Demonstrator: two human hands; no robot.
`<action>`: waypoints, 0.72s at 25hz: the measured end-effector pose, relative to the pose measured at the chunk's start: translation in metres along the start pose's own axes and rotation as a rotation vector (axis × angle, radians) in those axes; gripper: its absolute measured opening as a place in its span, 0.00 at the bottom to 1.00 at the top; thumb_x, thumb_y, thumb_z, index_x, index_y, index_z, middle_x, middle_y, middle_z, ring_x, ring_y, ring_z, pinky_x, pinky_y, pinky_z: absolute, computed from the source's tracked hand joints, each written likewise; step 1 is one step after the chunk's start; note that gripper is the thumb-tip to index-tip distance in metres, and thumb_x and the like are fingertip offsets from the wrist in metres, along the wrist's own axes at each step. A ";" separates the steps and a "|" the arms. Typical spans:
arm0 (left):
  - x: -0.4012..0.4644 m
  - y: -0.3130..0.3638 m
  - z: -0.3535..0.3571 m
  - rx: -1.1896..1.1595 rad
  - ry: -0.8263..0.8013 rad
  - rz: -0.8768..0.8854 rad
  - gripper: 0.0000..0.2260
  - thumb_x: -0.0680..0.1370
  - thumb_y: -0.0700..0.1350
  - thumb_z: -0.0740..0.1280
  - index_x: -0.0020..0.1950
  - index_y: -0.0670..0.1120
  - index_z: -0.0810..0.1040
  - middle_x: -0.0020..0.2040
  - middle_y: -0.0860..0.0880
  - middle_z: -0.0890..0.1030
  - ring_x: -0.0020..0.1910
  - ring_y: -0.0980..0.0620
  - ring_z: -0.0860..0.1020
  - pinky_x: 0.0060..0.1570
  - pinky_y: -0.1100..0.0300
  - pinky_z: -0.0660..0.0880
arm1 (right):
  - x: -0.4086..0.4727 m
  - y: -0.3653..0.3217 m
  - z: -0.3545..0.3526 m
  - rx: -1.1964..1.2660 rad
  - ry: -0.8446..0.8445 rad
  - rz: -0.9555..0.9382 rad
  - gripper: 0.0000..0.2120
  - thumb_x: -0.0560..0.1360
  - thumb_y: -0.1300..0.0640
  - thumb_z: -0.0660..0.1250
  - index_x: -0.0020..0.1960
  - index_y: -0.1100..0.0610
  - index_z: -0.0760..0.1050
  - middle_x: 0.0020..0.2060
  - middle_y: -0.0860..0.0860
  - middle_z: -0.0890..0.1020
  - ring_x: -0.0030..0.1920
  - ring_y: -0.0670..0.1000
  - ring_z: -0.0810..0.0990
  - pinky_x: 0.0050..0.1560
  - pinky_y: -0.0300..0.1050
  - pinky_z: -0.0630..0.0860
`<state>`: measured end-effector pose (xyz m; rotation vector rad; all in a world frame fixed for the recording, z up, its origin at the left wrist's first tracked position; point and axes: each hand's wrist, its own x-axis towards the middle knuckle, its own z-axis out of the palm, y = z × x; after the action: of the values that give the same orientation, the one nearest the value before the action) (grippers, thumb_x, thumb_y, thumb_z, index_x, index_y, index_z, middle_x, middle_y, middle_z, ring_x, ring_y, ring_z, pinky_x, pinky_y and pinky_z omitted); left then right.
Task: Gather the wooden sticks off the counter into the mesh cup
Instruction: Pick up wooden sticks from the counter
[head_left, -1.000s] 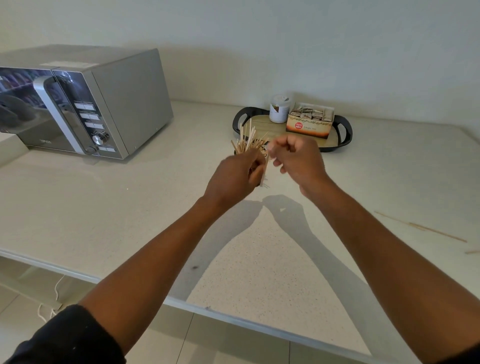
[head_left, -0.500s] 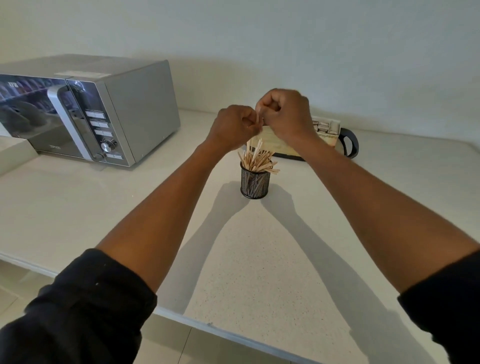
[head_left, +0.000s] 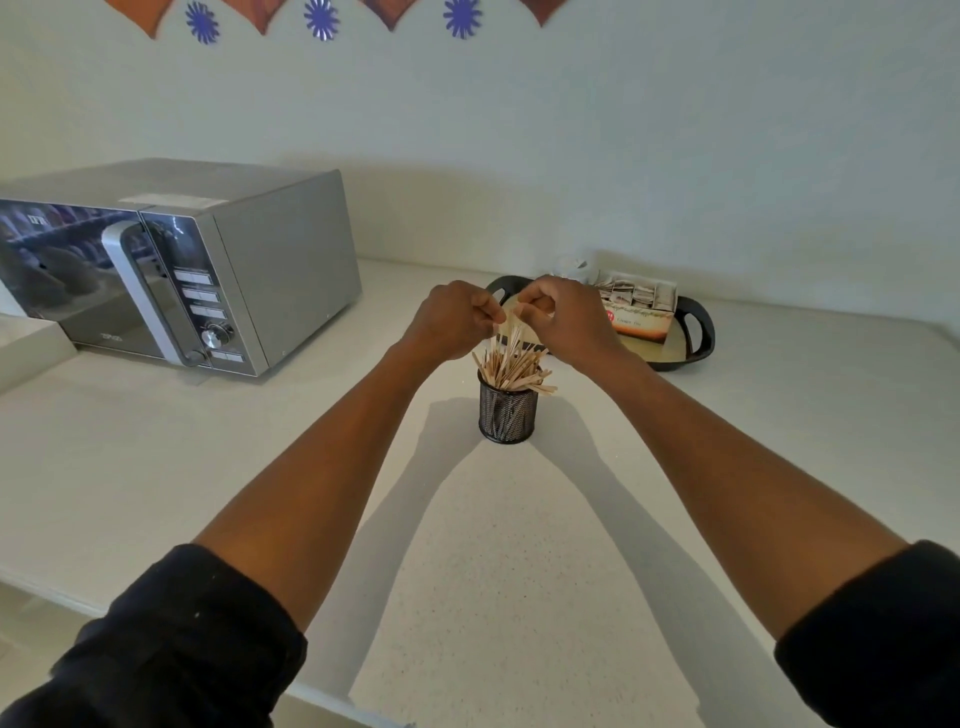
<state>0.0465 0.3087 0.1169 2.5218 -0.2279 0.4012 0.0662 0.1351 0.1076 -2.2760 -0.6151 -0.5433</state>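
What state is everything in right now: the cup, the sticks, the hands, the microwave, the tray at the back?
Mesh cup: upright on the counter, stuffed with sticks.
Wooden sticks: standing fanned in the cup, some leaning over its rim.
Left hand: above the cup, pinching stick tops.
Right hand: above the cup, pinching stick tops.
Microwave: door closed.
Black tray: on the counter, holding a box of sachets.
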 end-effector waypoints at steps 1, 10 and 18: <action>0.000 -0.001 -0.001 0.003 -0.003 -0.006 0.05 0.74 0.42 0.72 0.49 0.47 0.85 0.49 0.50 0.85 0.46 0.55 0.81 0.49 0.61 0.75 | 0.000 0.002 -0.003 0.004 0.018 0.000 0.08 0.75 0.52 0.70 0.50 0.55 0.81 0.42 0.45 0.83 0.44 0.44 0.80 0.56 0.56 0.76; -0.006 0.026 -0.001 -0.013 0.216 0.118 0.06 0.77 0.41 0.68 0.48 0.51 0.84 0.46 0.55 0.84 0.43 0.59 0.80 0.46 0.63 0.76 | -0.045 0.034 -0.052 0.041 0.147 0.084 0.06 0.77 0.58 0.67 0.52 0.57 0.80 0.46 0.47 0.83 0.46 0.43 0.79 0.46 0.28 0.71; -0.095 0.044 0.033 -0.094 0.664 0.264 0.05 0.80 0.44 0.64 0.50 0.45 0.79 0.46 0.51 0.79 0.40 0.57 0.73 0.41 0.64 0.68 | -0.139 0.096 -0.087 -0.019 0.156 0.281 0.06 0.77 0.57 0.67 0.51 0.56 0.81 0.43 0.46 0.83 0.42 0.42 0.79 0.42 0.27 0.69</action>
<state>-0.0462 0.2611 0.0812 2.1293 -0.3050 1.2608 -0.0084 -0.0266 0.0404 -2.2614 -0.2089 -0.5808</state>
